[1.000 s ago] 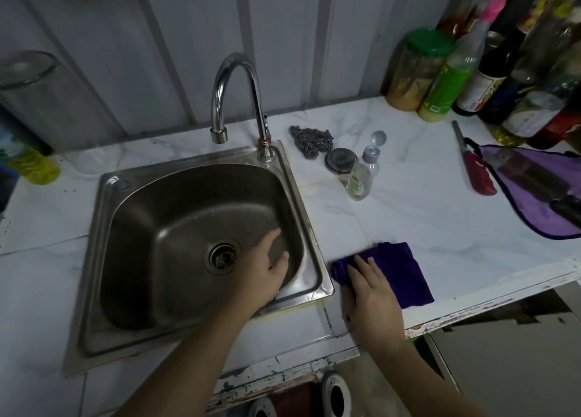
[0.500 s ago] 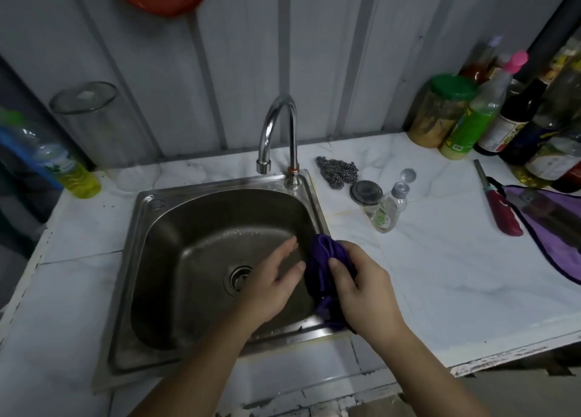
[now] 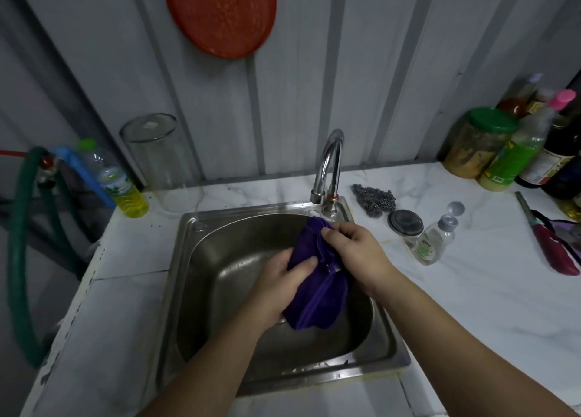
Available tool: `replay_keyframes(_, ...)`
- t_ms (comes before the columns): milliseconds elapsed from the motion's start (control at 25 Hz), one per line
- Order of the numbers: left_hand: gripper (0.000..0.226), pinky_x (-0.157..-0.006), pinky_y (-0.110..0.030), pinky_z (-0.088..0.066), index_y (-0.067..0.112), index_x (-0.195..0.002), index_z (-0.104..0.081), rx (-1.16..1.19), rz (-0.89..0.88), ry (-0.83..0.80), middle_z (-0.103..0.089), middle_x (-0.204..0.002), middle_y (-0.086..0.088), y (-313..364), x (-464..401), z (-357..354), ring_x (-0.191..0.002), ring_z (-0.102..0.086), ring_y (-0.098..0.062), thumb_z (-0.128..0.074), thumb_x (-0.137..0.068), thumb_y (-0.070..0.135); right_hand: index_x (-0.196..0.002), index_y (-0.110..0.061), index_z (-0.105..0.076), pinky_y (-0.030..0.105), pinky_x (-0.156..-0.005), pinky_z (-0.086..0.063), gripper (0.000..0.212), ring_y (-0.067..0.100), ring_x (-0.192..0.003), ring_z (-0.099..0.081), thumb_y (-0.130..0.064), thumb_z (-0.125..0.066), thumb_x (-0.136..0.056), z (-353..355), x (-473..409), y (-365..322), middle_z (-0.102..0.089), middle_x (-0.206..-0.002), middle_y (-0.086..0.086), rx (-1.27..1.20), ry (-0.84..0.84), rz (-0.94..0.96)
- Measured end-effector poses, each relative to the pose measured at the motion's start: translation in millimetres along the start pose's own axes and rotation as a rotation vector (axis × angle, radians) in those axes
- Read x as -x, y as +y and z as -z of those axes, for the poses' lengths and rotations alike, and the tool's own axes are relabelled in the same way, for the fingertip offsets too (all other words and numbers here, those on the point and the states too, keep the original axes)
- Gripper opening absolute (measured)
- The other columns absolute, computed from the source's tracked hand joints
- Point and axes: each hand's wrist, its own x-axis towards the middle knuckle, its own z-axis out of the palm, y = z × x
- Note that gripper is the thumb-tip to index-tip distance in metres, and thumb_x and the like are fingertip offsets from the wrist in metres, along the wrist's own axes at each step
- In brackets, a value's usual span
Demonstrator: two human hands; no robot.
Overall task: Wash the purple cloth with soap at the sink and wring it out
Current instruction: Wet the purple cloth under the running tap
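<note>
The purple cloth (image 3: 317, 300) hangs bunched over the steel sink (image 3: 195, 290), held by both hands. My left hand (image 3: 279, 287) grips its left side from below. My right hand (image 3: 355, 253) pinches its upper folds just under the chrome tap (image 3: 330, 161), from which I see no water running. A small clear soap bottle (image 3: 435, 242) with its flip cap open stands on the counter to the right of the sink.
Beside the tap lie a steel scourer (image 3: 374, 198) and a round dark lid (image 3: 405, 223). Several bottles and a green-lidded jar (image 3: 481, 143) crowd the back right. A red lighter (image 3: 550, 246) lies far right. A yellow-liquid bottle (image 3: 125, 190) and glass jar (image 3: 160, 158) stand left.
My right hand lifted the cloth off the counter and carried it left over the basin. My left hand rose from the sink's bottom and took hold of the cloth too.
</note>
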Motion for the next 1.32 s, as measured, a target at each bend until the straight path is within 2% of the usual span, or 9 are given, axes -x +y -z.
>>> replay_keyframes(120,0.016,-0.074,-0.039,-0.065,0.022,-0.109,-0.073,0.148,0.080,0.054,-0.081,-0.099,-0.010,8,-6,-5,-0.091,-0.077,-0.030,-0.067,-0.095,0.019,-0.102,-0.014,-0.072,0.036,-0.073,-0.060,0.029,0.024,-0.081,-0.074,-0.034,-0.075,-0.081,3,-12,-3,-0.077,-0.091,0.009,0.114,-0.095,-0.043)
replay_keyframes(400,0.033,-0.084,-0.046,-0.059,0.015,-0.125,-0.066,0.268,0.304,-0.037,-0.075,-0.117,-0.019,17,-28,-20,-0.105,-0.072,-0.037,-0.069,-0.093,0.023,-0.098,-0.009,-0.071,0.050,-0.079,-0.061,0.008,0.031,-0.077,-0.070,-0.009,-0.064,-0.095,24,-44,1,-0.074,-0.093,0.026,0.194,-0.066,-0.065)
replay_keyframes(560,0.030,-0.075,-0.042,-0.060,0.018,-0.121,-0.068,0.243,0.343,0.018,-0.079,-0.107,-0.014,4,-41,-28,-0.096,-0.076,-0.033,-0.069,-0.092,0.025,-0.092,-0.011,-0.073,0.033,-0.058,-0.059,0.023,0.013,-0.062,-0.069,-0.030,-0.061,-0.098,46,-74,3,-0.077,-0.085,0.012,0.227,-0.066,-0.149)
replay_keyframes(720,0.033,-0.086,-0.055,-0.057,0.024,-0.120,-0.068,0.348,0.379,0.126,-0.080,-0.105,-0.012,-6,-57,-26,-0.093,-0.077,-0.035,-0.071,-0.088,0.027,-0.140,-0.008,-0.052,0.042,-0.106,-0.045,0.042,0.031,-0.127,-0.057,-0.009,-0.045,-0.099,72,-139,-5,-0.057,-0.142,0.016,0.608,0.118,0.007)
replay_keyframes(800,0.037,-0.093,-0.060,-0.053,0.023,-0.118,-0.070,0.376,0.378,0.133,-0.079,-0.108,-0.012,-8,-63,-24,-0.095,-0.076,-0.036,-0.074,-0.082,0.029,-0.152,-0.010,-0.037,0.037,-0.107,-0.039,0.055,0.031,-0.134,-0.047,-0.001,-0.038,-0.097,75,-168,-9,-0.043,-0.155,0.016,0.701,0.054,0.037)
replay_keyframes(1080,0.036,-0.088,-0.057,-0.055,0.025,-0.118,-0.070,0.518,0.360,0.118,-0.079,-0.109,-0.010,-2,-73,-31,-0.096,-0.076,-0.035,-0.072,-0.083,0.030,-0.146,-0.034,-0.037,0.019,-0.067,-0.044,0.062,0.006,-0.080,-0.058,-0.001,-0.044,-0.094,72,-214,11,-0.061,-0.135,0.008,0.893,-0.170,0.227)
replay_keyframes(1160,0.038,-0.084,-0.055,-0.056,0.024,-0.120,-0.068,0.560,0.351,0.135,-0.080,-0.105,-0.009,3,-74,-33,-0.093,-0.077,-0.035,-0.071,-0.083,0.033,-0.156,-0.033,-0.018,0.029,-0.090,-0.050,0.080,0.021,-0.107,-0.062,0.004,-0.049,-0.092,76,-218,17,-0.039,-0.158,0.005,1.076,-0.221,0.298)
replay_keyframes(1240,0.045,-0.077,-0.052,-0.057,0.024,-0.119,-0.067,0.597,0.361,0.151,-0.081,-0.099,-0.010,6,-75,-35,-0.087,-0.077,-0.035,-0.073,-0.078,0.039,-0.159,-0.031,0.003,0.047,-0.118,-0.032,0.094,0.036,-0.148,-0.028,0.009,-0.049,-0.091,82,-224,25,-0.003,-0.170,-0.002,1.338,-0.246,0.302)
replay_keyframes(1320,0.051,-0.075,-0.051,-0.057,0.023,-0.119,-0.067,0.609,0.358,0.164,-0.081,-0.097,-0.010,6,-76,-34,-0.085,-0.077,-0.035,-0.073,-0.072,0.044,-0.159,-0.028,0.006,0.053,-0.120,-0.028,0.091,0.035,-0.154,-0.010,0.006,-0.046,-0.093,84,-231,27,0.010,-0.169,-0.007,1.514,-0.252,0.299)
